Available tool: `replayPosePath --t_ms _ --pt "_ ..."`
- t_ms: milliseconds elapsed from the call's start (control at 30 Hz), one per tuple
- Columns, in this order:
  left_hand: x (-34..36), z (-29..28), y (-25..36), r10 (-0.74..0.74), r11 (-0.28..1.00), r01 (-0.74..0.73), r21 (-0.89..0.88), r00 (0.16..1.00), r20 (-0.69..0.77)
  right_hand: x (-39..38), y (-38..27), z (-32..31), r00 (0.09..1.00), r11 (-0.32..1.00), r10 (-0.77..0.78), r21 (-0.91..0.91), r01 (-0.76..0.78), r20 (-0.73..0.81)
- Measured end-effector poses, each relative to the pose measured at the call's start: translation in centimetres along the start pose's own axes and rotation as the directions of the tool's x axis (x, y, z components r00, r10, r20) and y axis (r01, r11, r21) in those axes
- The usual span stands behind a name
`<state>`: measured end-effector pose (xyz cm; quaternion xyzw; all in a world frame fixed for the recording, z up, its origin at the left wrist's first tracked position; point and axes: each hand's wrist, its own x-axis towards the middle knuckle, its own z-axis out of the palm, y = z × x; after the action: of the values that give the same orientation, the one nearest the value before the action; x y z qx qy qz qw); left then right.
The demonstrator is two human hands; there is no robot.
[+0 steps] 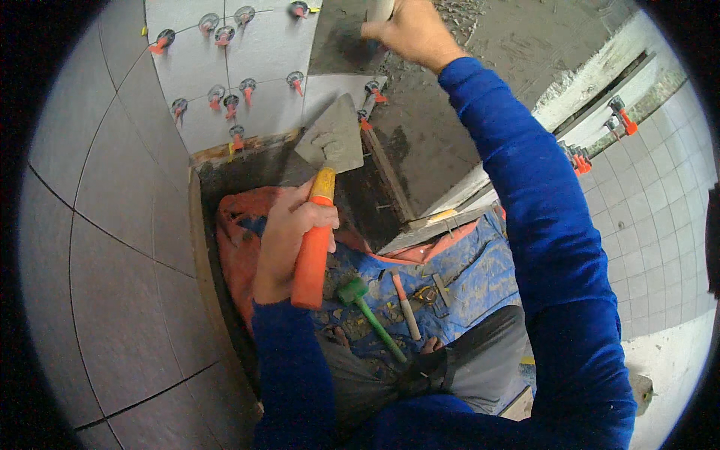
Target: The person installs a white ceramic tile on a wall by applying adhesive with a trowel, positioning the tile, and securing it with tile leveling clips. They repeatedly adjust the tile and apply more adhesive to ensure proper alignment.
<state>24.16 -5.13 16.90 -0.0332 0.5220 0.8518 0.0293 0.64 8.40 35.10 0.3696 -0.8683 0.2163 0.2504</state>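
My left hand (pixel 281 238) is wrapped round the orange handle of a pointed trowel (pixel 337 141). The trowel's blade is smeared with grey mortar and points up and away, just in front of the lower tiles. At the top edge my right hand (pixel 416 34) is closed on a tool with a pale handle (pixel 380 10); the frame edge cuts it off, so its kind does not show. That hand is over grey mortar (pixel 420 112) spread on the surface to the right of the pale tiles (pixel 262 49).
Red tile-levelling clips (pixel 231 105) stick out along the tile joints. Large grey tiles (pixel 127 247) cover the left side. Below lie a wooden-edged box (pixel 390 172), a blue tarp (pixel 480 262), a green mallet (pixel 367 307), a hammer (pixel 406 307) and a tape measure (pixel 427 295).
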Motion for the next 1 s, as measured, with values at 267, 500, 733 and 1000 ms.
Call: replayPosePath --t_ms 267,500,733,1000 --pt "0.1 -0.5 -0.6 -0.001 1.0 0.001 -0.007 1.0 -0.031 -1.5 1.4 0.5 0.985 1.0 -0.015 0.025 0.019 -0.17" --pt "0.3 -0.8 -0.6 0.0 0.998 -0.001 0.064 1.0 0.01 -3.2 1.6 1.4 0.972 0.998 0.053 0.026 -0.048 -0.227" --pt "0.1 -0.6 -0.4 0.012 0.999 -0.011 0.034 1.0 -0.015 -4.2 2.0 1.5 0.97 0.991 -0.062 -0.131 0.032 -0.235" --pt "0.5 -0.5 -0.5 0.008 1.0 -0.008 0.017 1.0 0.014 -5.4 2.8 1.2 0.956 0.999 -0.034 -0.025 0.028 -0.292"
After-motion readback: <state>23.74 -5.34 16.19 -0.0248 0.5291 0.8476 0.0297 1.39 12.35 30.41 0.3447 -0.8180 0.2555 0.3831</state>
